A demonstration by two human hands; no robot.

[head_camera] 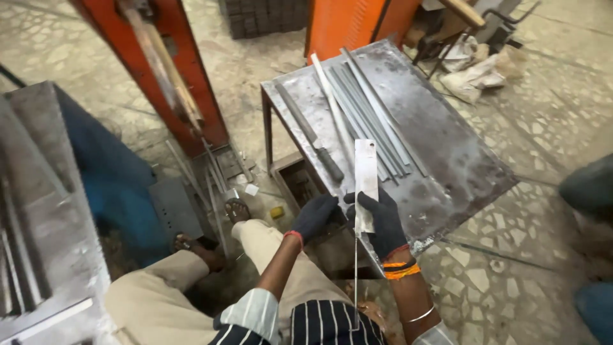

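Sheet stack (29, 211): far off to the left of your left hand, grey metal sheets lay flat, one on another, with a blue mass beside them.
Orange frame (159, 70): up and left of your left hand, a slanted orange steel post stood with loose thin rods at its foot, near your sandalled foot (237, 209).
Yellow bit (276, 212): a small yellow block lay on the floor just left of your left hand; no label could be read on it.
Left hand (316, 216): dark-gloved, fingers curled, it sat just beside the strip's lower end; whether it gripped anything, you cannot tell.
Metal strip (366, 182): you held this pale flat strip upright between your hands, likely so its face was square to your eyes; a thin rod hung below it.
Right hand (382, 220): dark-gloved, orange bangles at the wrist, it grasped the strip's lower end.
File (311, 133): just above your hands it lay on the table, dark handle toward you, probably for easy reach.
Bars (367, 115): long grey bars lay side by side above your right hand, kept parallel on the table (460, 160).
Sacks (476, 73): far up and right of your right hand, pale crumpled bags sat on the floor, with no marking visible.
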